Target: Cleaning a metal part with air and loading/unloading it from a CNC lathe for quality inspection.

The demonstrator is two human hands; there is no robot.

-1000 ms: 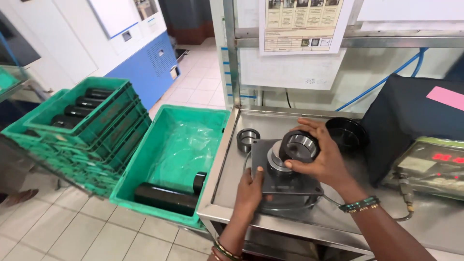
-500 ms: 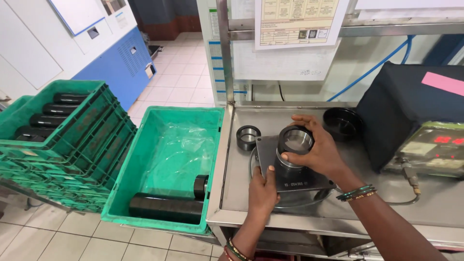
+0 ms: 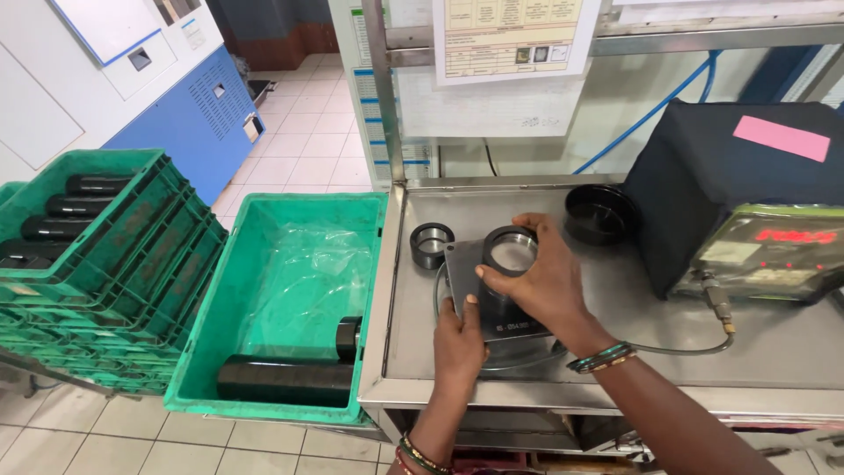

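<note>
Head view: my right hand [image 3: 545,281] clamped round black ring [image 3: 510,251] atop grey plate [image 3: 492,303] mid-worktop [image 3: 791,352]; left hand [image 3: 459,339] flat, steadying plate edge. Risk: ring tilts off seat, plate slides.

The single head-worn camera looks steeply down and forward from close above the steel workbench [image 3: 615,352]. Its frame spans from the green crates [image 3: 105,255] at left to the black-covered machine [image 3: 730,176] at right.
</note>
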